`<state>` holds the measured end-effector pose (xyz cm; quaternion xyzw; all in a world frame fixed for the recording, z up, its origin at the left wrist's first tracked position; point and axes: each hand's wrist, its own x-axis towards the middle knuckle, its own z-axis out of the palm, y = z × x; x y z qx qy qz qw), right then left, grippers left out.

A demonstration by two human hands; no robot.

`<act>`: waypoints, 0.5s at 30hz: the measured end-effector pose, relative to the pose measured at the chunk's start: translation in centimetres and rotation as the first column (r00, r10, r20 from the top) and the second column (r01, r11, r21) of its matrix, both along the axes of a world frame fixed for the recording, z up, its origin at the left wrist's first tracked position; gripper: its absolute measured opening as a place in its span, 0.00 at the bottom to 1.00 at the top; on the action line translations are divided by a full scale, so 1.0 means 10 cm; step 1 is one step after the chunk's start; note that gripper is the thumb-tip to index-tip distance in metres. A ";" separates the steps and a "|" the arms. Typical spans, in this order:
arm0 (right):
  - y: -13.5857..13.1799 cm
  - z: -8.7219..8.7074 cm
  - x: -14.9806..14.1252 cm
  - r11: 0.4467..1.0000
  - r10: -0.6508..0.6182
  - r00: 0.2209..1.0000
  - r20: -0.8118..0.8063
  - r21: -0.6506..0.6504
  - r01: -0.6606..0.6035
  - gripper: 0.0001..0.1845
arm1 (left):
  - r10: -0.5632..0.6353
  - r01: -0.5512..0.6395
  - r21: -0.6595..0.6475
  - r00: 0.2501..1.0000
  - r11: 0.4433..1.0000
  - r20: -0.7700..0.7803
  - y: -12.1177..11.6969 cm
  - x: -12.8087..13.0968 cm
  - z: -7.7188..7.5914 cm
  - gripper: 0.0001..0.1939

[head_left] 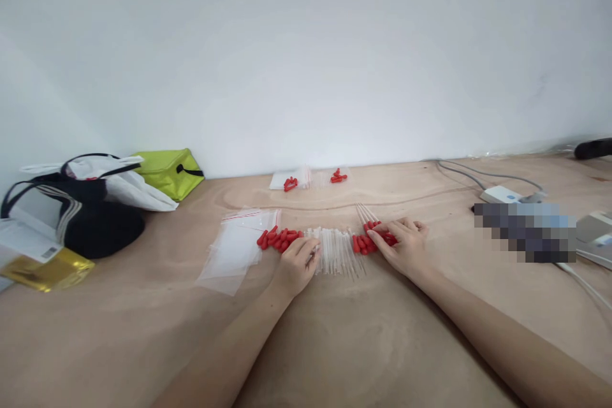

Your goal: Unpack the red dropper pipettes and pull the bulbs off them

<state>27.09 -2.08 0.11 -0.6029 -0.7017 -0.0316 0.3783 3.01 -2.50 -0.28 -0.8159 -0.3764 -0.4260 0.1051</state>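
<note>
My left hand is at the left end of a row of thin clear tubes, fingers curled and close together; whatever they pinch is hidden. Against its back lies a heap of red rubber bulbs. To the right of the tubes, my right hand has its thumb and fingers closed around red bulbs, partly covering them. Several droppers, clear tubes with red bulbs on their ends, stick out beyond its fingertips, pointing away from me.
Clear zip bags lie flat on the left. By the wall are bagged red bulbs. A green bag, a black cap and a gold packet stand at far left; a power strip with cables is on the right.
</note>
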 end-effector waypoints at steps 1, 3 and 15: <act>0.00 0.00 -0.01 1.000 0.003 1.000 0.009 -0.009 -0.003 0.17 | -0.025 0.025 -0.015 1.000 1.000 -0.011 -0.01 0.00 0.00 0.06; 0.01 0.01 -0.02 1.000 0.014 1.000 0.025 -0.023 -0.013 0.17 | -0.069 0.068 -0.049 0.997 0.996 -0.031 -0.02 0.01 0.01 0.06; 0.23 0.24 -0.02 0.929 -0.109 0.990 0.095 -0.343 0.135 0.16 | -0.139 0.122 -0.154 0.985 0.981 -0.105 -0.10 -0.03 0.16 0.17</act>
